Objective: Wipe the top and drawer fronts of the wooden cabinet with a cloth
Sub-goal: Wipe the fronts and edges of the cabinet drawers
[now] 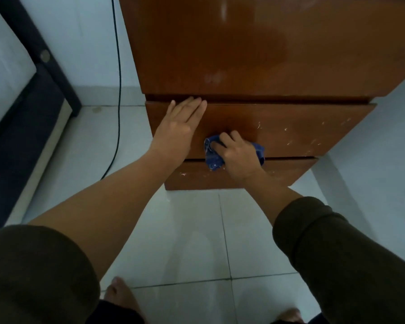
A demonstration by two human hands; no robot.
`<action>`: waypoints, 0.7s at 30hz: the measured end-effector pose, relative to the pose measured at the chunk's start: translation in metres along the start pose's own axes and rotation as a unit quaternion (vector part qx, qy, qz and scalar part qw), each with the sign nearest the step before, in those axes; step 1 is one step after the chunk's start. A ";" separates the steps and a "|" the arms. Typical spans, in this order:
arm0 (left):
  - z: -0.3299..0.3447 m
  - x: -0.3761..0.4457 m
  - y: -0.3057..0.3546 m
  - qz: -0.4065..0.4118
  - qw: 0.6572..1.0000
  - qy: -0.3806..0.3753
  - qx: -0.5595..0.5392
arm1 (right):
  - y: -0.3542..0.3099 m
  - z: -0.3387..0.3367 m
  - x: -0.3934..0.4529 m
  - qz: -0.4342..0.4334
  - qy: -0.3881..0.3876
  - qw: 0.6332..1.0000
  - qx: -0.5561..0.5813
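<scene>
The right hand [237, 155] is closed around a bunched blue cloth [212, 157] and presses it against the upper drawer front [290, 129], low on its face and just above the seam with the lower drawer front [288, 171]. The left hand [180, 125] lies flat with fingers together at the drawer's 10 o'clock corner, fingertips reaching the gap under the cabinet top [243, 47]; it looks to be steadying the drawer.

By my reading the work is partway through. The top shows a smooth sheen with only faint pale smudges near its front edge, so it may already be wiped, though that cannot be confirmed. The upper drawer carries pale flecks toward 3 o'clock of the cloth, and the lower drawer shows similar specks near its left end, so both fronts seem to need more passes.

The wood is glossy reddish-brown veneer, hard and slick, so the cloth should slide easily. The cabinet stands on a pale tiled floor [197, 242] against a light wall. A black cable [119, 90] hangs at 10 o'clock, and a dark bed frame [33, 108] sits farther at 9 o'clock. Bare toes show at 6 o'clock.
</scene>
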State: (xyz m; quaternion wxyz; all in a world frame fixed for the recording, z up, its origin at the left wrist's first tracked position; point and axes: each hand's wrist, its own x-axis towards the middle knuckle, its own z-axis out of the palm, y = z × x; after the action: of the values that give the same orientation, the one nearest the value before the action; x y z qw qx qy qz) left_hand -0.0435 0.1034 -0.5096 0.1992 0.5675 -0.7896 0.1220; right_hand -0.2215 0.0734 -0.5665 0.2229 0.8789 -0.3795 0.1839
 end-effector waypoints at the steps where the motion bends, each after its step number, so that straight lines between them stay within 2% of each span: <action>1: 0.002 0.001 -0.003 0.008 1.000 0.004 -0.002 | -0.004 0.007 -0.005 0.002 -0.036 0.999 0.009; 6: 0.004 0.002 -0.005 0.026 0.999 0.019 -0.017 | -0.021 0.035 -0.017 0.035 -0.167 0.985 0.015; 10: 0.001 0.003 -0.003 0.018 1.000 0.017 -0.013 | -0.017 0.039 -0.022 0.081 -0.294 0.952 0.029; 11: 0.001 0.003 -0.002 0.018 1.000 0.018 -0.012 | -0.017 0.035 -0.022 0.090 -0.284 0.954 0.048; 13: -0.001 0.003 -0.002 0.018 1.000 0.013 -0.010 | -0.015 0.019 -0.020 0.071 -0.209 0.972 0.075; 17: -0.005 0.002 0.004 0.002 1.000 -0.007 -0.005 | 0.004 -0.019 -0.022 0.047 -0.067 0.995 0.056; 21: -0.005 0.008 0.017 -0.013 0.999 -0.022 -0.020 | 0.035 -0.063 -0.008 0.070 0.075 0.994 0.035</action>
State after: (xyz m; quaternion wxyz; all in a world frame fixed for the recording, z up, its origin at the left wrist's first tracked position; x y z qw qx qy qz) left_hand -0.0609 0.1044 -0.5006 0.1949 0.5760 -0.7886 0.0914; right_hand -0.2624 0.0905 -0.5090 0.2067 0.8412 -0.4152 0.2779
